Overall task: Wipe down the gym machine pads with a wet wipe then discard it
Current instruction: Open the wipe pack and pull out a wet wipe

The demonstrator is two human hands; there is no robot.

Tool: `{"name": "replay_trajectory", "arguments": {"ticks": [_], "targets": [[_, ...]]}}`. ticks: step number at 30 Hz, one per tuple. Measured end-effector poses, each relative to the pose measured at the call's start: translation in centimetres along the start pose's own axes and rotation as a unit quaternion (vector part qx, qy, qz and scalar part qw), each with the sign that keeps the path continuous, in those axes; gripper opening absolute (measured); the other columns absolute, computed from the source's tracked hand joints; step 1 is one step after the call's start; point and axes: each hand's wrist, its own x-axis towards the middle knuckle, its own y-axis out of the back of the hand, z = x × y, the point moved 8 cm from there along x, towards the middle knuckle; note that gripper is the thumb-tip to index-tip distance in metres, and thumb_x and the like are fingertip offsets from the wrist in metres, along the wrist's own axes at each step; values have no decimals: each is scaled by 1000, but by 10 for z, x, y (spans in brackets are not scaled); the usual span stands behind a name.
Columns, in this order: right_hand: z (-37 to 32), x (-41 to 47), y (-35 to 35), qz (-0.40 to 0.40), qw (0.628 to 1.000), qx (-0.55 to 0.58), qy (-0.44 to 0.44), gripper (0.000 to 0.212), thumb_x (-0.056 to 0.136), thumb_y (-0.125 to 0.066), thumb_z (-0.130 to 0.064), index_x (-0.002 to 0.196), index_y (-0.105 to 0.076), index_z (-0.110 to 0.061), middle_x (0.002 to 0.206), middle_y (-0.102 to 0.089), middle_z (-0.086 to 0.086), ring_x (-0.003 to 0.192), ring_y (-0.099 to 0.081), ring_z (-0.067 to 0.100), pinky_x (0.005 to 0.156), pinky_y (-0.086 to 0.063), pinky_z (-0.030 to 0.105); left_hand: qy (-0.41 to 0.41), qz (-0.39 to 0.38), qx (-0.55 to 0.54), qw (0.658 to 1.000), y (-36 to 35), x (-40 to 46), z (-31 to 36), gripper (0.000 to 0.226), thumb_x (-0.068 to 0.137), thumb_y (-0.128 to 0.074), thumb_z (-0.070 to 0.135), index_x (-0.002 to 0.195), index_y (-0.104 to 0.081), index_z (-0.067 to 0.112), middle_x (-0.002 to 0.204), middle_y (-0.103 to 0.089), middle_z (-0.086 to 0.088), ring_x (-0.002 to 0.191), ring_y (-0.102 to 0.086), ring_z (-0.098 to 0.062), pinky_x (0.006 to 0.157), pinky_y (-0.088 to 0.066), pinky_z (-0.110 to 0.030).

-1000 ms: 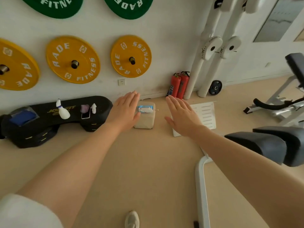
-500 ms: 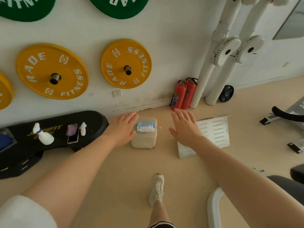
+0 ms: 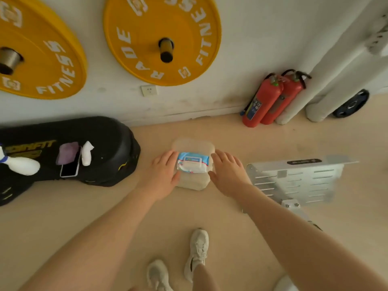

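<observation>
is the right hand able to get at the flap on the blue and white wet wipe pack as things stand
Probably yes. The right hand is open beside the blue and white wet wipe pack on the beige block, and nothing covers the pack's white flap. The left hand flanks the other side, clear of the flap.

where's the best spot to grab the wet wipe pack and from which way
Take the wet wipe pack by its two short ends, coming down from above. It lies flat, flap up, on the beige block, and the left hand and right hand already flank those ends with open fingers. That probably leaves the white flap free to open.
</observation>
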Motion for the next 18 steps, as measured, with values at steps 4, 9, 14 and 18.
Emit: {"name": "replay_trajectory", "arguments": {"ticks": [4,9,14,18], "targets": [[24,62,-83,-13,999,30,-8,50,97,-37,-30,142,-24,-13,153,-21,1,140,-18,19,111,-17,31,10,-8,-42,999,-78,63,-27,56,93,-45,24,141,-28,0,149,-29,-17,131,-37,-32,106,-29,-35],[53,150,-190,8,997,67,-32,40,98,-35,-25,137,-35,-14,146,-33,0,134,-28,20,104,-26,32,-12,-9,-81,997,-198,144,-61,54,92,-44,24,140,-30,1,149,-28,-13,136,-31,-27,108,-25,-33],[59,225,-283,34,998,51,13,40,98,-37,-29,136,-38,-13,142,-39,1,134,-30,19,106,-21,27,-1,-15,-95,995,-308,203,-100,52,93,-46,26,139,-31,6,144,-34,-8,122,-46,-28,95,-41,-41],[65,247,-335,15,999,20,36,46,95,-44,-37,136,-39,-17,149,-29,1,138,-22,19,110,-20,32,20,31,-146,989,-348,215,-115,60,83,-52,44,129,-43,6,126,-48,-11,109,-54,-30,83,-47,-44]]}}
